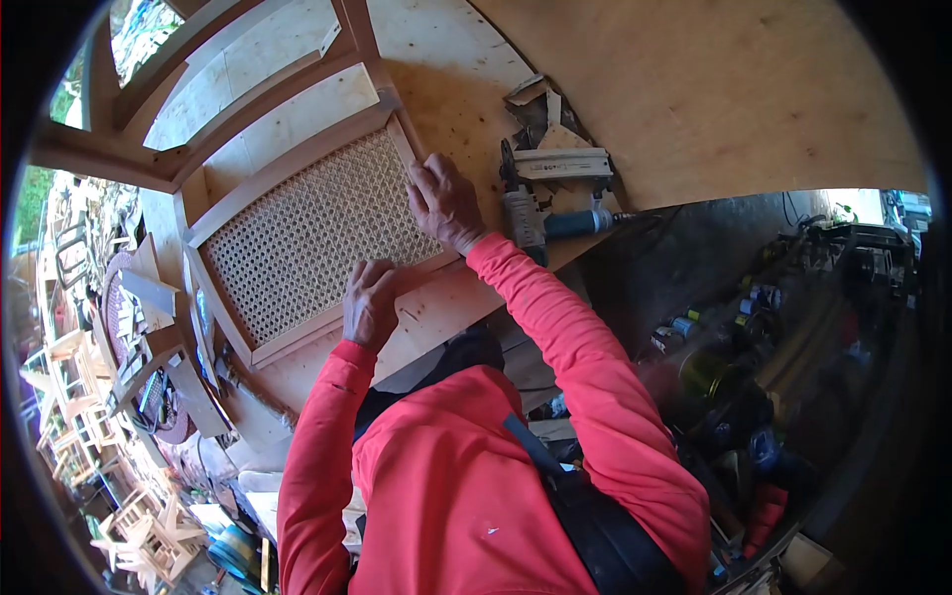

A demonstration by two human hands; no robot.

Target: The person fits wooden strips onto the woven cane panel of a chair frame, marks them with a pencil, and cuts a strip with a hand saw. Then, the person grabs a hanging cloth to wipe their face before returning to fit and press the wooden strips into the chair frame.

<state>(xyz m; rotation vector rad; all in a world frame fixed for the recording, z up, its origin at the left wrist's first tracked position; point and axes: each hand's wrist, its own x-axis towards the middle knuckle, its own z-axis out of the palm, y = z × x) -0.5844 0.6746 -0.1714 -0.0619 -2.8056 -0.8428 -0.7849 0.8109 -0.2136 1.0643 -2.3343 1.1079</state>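
Note:
A wooden chair frame [297, 129] lies on a plywood table, with a woven cane panel [297, 233] inside its wooden seat frame [297, 342]. My left hand [371, 297] lies over the near rail, its bent fingers reaching onto the edge of the cane. At the right-hand rail, the fingers of my right hand [446, 203] are curled and pressed together near the cane's border. Whatever may be between those fingers is hidden. Just right of this hand, a pneumatic nail gun [540, 213] rests on its side on the table.
Wood scraps [555, 124] sit beyond the nail gun. A large plywood sheet [714, 89] extends at upper right. Wood offcuts [164, 327] are stacked left of the chair, and several small wooden frames [149, 535] cover the floor at lower left. Cans [684, 325] and clutter fill the dark right side.

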